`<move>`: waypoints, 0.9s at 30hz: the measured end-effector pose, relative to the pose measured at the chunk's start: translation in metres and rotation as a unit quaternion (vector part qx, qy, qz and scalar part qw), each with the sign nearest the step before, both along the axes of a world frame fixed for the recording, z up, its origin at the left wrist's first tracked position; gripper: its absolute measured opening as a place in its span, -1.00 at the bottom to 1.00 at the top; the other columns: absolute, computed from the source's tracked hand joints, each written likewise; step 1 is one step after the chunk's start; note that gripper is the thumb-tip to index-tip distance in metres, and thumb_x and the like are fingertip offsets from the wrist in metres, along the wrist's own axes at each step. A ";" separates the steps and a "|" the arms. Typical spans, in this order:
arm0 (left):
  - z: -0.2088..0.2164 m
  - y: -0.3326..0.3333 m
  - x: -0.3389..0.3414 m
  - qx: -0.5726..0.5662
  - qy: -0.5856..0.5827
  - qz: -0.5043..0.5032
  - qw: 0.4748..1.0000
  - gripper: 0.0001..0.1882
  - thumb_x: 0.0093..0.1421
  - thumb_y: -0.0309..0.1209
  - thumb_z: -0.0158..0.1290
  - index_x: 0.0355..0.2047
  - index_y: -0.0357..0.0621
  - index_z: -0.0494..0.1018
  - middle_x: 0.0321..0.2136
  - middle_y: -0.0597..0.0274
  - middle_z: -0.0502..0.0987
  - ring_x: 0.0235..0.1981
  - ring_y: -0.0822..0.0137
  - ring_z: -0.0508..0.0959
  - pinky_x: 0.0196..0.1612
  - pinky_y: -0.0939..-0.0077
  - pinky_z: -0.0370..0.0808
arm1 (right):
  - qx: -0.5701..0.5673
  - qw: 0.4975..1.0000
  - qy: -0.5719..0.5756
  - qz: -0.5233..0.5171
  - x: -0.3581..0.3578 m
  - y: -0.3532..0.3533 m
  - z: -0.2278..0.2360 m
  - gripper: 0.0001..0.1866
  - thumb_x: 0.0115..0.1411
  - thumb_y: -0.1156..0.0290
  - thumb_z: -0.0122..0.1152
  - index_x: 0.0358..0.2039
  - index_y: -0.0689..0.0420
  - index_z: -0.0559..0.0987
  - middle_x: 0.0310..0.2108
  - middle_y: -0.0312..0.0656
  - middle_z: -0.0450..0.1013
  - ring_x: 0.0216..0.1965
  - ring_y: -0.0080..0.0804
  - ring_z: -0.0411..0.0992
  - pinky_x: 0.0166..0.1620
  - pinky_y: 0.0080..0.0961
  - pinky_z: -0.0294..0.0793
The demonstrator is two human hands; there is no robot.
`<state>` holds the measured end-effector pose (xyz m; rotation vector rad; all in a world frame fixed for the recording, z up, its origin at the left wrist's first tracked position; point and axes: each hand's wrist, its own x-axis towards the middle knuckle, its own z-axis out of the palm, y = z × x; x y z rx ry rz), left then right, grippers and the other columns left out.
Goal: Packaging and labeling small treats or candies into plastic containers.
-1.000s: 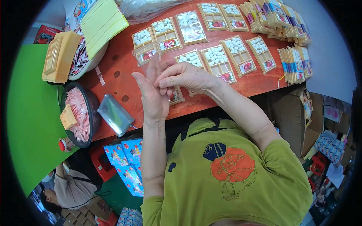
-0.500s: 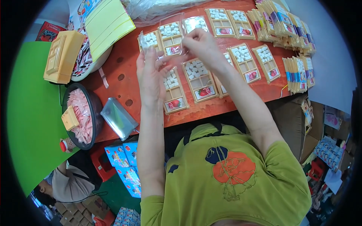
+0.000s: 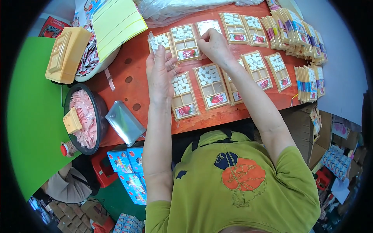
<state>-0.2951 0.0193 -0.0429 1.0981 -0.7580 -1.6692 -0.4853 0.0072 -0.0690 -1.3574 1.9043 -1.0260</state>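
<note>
One second after meeting, left hand (image 3: pixel 160 77) and right hand (image 3: pixel 214 46) stand apart: left thumb spread, grip on clear plastic (image 3: pixel 152 40) uncertain; right fingers curled together near strawberry-labelled trays (image 3: pixel 179 45).

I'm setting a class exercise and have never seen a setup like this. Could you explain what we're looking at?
There is no machine here, just a person's two bare hands. The view comes from a wide fisheye camera on that person's head, looking down, so straight edges bend and the green shirt fills the bottom.

On the red table lie tan divided trays with white cubes and strawberry-picture packets. At left, a dark tub contains pink packets.

The left hand holds clear plastic. The right hand has its fingers drawn together; whether it holds anything is unclear.
</note>
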 end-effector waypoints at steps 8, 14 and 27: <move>0.010 0.010 0.015 -0.012 -0.024 0.047 0.999 -0.23 0.28 0.08 0.12 0.22 -0.28 0.17 0.00 -0.01 0.37 -0.09 0.30 0.48 -0.20 0.43 0.54 | -0.094 0.958 0.269 0.038 0.015 -0.007 0.008 -0.76 0.22 0.45 0.10 -0.14 0.29 0.51 -0.30 0.05 0.54 -0.18 -0.03 0.54 -0.11 -0.18 0.54; 0.008 0.017 0.037 -0.013 -0.064 0.058 0.996 -0.17 0.29 0.20 0.02 0.23 -0.28 0.15 0.03 -0.08 0.38 -0.10 0.27 0.50 -0.16 0.37 0.54 | -0.153 0.882 0.421 0.149 0.037 -0.045 -0.022 -0.64 0.17 0.40 0.16 0.00 0.17 0.51 -0.06 -0.03 0.44 0.07 -0.08 0.40 0.09 -0.09 0.39; 0.016 0.020 0.063 0.071 0.163 -0.053 0.983 -0.15 0.33 0.35 -0.32 0.21 -0.22 0.23 0.02 -0.18 0.45 -0.06 0.06 0.53 -0.03 0.17 0.51 | -0.085 0.954 0.193 0.214 0.058 -0.015 0.043 -0.61 0.27 0.27 0.18 0.09 0.08 0.51 -0.05 -0.12 0.47 -0.04 -0.31 0.47 0.01 -0.25 0.43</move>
